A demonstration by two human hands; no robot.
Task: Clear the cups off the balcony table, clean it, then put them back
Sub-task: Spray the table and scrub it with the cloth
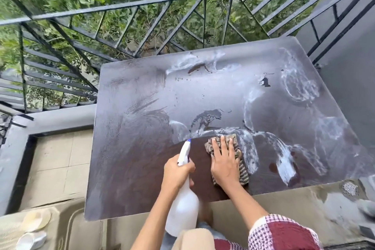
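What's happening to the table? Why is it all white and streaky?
A person is cleaning the balcony table. The left hand grips a white spray bottle, and the right hand presses a striped cloth flat on the wet, foamy top. Two pale cups sit down at the lower left, off the table.

R arm: patchwork sleeve (282,233), maroon w/ pink-white checks, pale edge at cuff. Beige trouser knee (192,239) at btm. Forearms bare.
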